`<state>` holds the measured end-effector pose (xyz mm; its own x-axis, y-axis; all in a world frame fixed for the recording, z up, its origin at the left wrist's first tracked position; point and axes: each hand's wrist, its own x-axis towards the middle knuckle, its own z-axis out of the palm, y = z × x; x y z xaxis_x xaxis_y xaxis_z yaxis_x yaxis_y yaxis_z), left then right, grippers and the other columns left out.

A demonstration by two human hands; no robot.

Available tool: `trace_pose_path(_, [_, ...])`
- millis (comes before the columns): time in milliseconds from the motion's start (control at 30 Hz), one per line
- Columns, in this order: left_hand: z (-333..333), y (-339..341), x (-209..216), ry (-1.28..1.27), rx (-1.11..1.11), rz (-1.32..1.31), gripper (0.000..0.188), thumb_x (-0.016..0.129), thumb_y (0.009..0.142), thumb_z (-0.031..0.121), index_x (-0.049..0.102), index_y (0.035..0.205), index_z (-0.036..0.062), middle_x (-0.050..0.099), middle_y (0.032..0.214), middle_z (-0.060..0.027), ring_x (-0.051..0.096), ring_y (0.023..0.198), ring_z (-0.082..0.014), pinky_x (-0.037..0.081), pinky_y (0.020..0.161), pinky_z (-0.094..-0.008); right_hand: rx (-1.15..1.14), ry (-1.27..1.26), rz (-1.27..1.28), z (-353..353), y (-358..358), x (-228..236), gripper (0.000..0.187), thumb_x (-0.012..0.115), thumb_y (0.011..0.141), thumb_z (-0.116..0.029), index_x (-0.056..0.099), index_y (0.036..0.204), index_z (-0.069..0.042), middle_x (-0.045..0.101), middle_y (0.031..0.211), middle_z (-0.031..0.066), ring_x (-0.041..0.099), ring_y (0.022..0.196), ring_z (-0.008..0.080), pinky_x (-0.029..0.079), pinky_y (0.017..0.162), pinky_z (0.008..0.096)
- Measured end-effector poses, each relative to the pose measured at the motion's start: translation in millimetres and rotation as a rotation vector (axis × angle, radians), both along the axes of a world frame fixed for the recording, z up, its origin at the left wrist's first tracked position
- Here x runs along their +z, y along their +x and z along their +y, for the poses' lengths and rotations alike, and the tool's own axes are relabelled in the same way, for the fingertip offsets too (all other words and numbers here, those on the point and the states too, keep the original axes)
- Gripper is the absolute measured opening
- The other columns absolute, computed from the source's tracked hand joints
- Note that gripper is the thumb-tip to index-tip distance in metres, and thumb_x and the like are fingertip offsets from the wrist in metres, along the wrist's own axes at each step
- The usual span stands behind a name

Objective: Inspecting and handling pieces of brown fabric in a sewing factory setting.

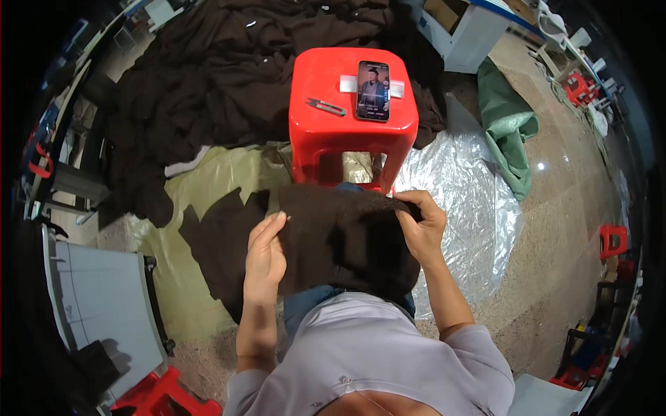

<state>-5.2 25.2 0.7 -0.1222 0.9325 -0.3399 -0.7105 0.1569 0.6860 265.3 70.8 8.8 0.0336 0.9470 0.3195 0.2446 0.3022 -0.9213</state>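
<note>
A dark brown piece of fabric (319, 243) spreads across my lap and knees, its upper part raised between my hands. My right hand (424, 225) pinches the fabric's upper right corner between thumb and fingers. At the raised part's left edge, my left hand (266, 253) is closed, fingertips pressed together on the cloth. More of the brown fabric hangs to the left of that hand, with a jagged edge. Just beyond the fabric stands a red plastic stool (312, 83). On its seat lie small thread snips (326, 107) and a phone (373, 90) with its screen lit.
A large heap of dark brown fabric (208, 76) covers the floor behind the stool. Clear plastic sheeting (458, 229) and yellowish sheeting (194, 277) lie underneath. A green sack (503, 118) is at the right. A grey-white table (104, 305) stands near left, beside another red stool (166, 395).
</note>
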Motion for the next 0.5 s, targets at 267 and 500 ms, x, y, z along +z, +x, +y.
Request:
trace_pose_path(267, [8.1,30.8,7.7,0.098,-0.138,0.078,0.01,0.064,0.09,0.005,0.068,0.094,-0.003,0.069,0.09,-0.0068,0.063,0.083,-0.0102,0.047,0.081,-0.0223,0.319,0.604,-0.226,-16.6,-63.3,17.6,0.037,0.072,0.06,0.01,0.066,0.094,-0.001,0.068,0.092,0.0137,0.068,0.082,0.0281,0.056,0.069,0.0334])
trace_pose_path(500, [-0.9,33.7,5.9,0.108,-0.092,0.16,0.012,0.064,0.09,0.003,0.067,0.097,-0.0059,0.068,0.092,-0.007,0.062,0.084,-0.0101,0.048,0.079,-0.0224,0.322,0.65,-0.322,-8.6,-71.8,7.3,0.03,0.07,0.065,0.007,0.066,0.093,-0.002,0.065,0.089,0.011,0.066,0.075,0.0264,0.054,0.063,0.033])
